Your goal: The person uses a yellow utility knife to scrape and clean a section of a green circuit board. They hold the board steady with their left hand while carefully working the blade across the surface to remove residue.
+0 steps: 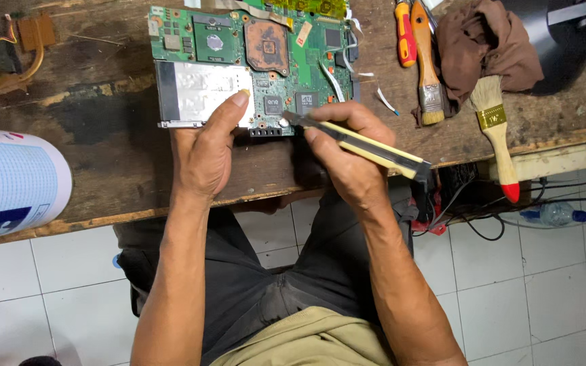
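A green circuit board (pixel 252 47) lies flat on a worn wooden bench (pixel 103 149), with a silver metal slot cover (pixel 201 91) on its near left part. My left hand (pixel 205 152) rests at the board's near edge, thumb pressed on the cover's right corner. My right hand (pixel 347 152) grips a yellow and black utility knife (pixel 367 146). Its tip touches the board's near edge beside a small black chip (pixel 273 105).
Two paint brushes (pixel 496 132) (pixel 426 64), a red and yellow screwdriver (pixel 405 34) and a brown rag (pixel 486 44) lie at the right. A white cylinder (pixel 11 179) sits at the left edge, a copper heat pipe (pixel 15 57) behind it. Cables and a plastic bottle (pixel 554 215) lie on the tiled floor.
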